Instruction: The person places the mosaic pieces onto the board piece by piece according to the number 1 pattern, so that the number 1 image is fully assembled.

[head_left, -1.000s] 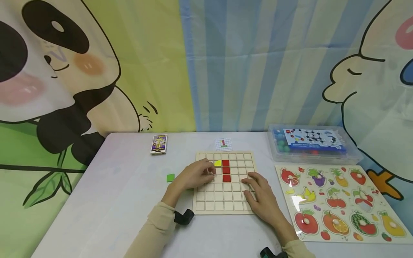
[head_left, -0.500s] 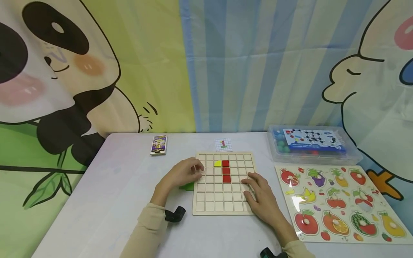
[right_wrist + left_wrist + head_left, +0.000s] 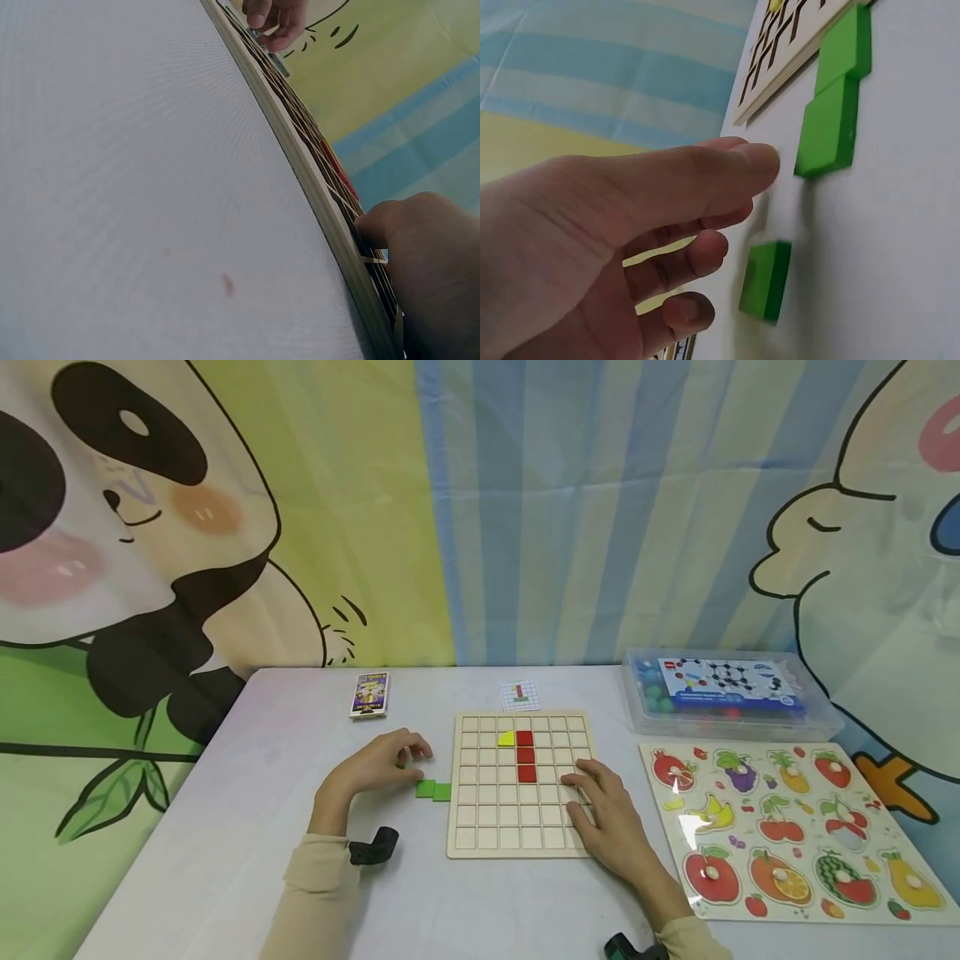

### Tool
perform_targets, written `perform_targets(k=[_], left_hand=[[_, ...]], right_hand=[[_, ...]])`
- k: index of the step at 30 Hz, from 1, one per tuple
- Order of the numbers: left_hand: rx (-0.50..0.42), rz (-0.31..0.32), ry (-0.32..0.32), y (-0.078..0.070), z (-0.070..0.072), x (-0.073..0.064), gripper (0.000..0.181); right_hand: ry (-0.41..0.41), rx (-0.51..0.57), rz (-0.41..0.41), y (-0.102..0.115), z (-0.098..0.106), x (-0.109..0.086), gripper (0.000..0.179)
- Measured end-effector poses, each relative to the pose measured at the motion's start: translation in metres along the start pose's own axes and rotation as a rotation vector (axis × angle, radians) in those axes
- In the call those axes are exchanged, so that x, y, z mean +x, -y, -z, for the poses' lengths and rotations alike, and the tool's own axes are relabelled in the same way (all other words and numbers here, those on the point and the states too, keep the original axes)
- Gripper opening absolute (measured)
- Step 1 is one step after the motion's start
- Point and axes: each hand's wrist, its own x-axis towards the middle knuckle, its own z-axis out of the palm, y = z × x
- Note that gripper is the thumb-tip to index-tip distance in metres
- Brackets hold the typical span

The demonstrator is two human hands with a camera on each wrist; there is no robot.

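My left hand [image 3: 375,764] hovers left of the wooden grid board [image 3: 480,839], fingers loosely bent and holding nothing. In the left wrist view a single green square tile [image 3: 765,280] lies just beyond its fingertips; the head view shows only slivers of it behind the hand. Two more green tiles [image 3: 425,788] sit edge to edge between that hand and the board, the nearer one at the board's side. On the grid, three red tiles [image 3: 526,757] stand in a column, with a yellow tile [image 3: 506,739] left of the top one. My right hand [image 3: 611,814] rests on the board's right edge, fingers spread.
Behind the board lies a small pattern card [image 3: 520,696]. A card box [image 3: 369,696] stands at the back left. To the right are a clear plastic case [image 3: 735,693] and a fruit puzzle board [image 3: 795,835]. A printed curtain [image 3: 540,527] hangs behind the table.
My left hand has moved leftward off the board to the loose green tiles, uncovering two of them and partly covering the third. My right hand has stayed at the board's edge.
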Motion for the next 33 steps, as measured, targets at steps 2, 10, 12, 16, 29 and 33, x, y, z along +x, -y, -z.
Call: perform_targets(k=[2, 10, 12, 16, 29, 33], left_hand=[[0.008, 0.012, 0.015, 0.005, 0.003, -0.004, 0.027], [0.068, 0.107, 0.042, 0.014, 0.007, -0.012, 0.038], [0.064, 0.091, 0.047, 0.015, 0.007, -0.013, 0.038], [0.039, 0.070, 0.032, 0.016, 0.006, -0.013, 0.038], [0.017, -0.020, -0.032, 0.003, -0.004, 0.005, 0.040], [0.011, -0.051, -0.063, -0.003, -0.009, 0.011, 0.037]], right_hand=[[-0.001, 0.000, -0.001, 0.000, 0.000, 0.000, 0.034], [-0.002, -0.003, 0.006, 0.000, 0.000, 0.000, 0.034], [0.002, -0.004, 0.000, 0.000, 0.000, 0.000, 0.034], [0.011, -0.001, -0.006, 0.001, 0.000, 0.000, 0.034], [0.000, 0.002, 0.007, 0.003, 0.001, 0.001, 0.033], [-0.001, -0.002, 0.004, 0.002, 0.001, 0.000, 0.033]])
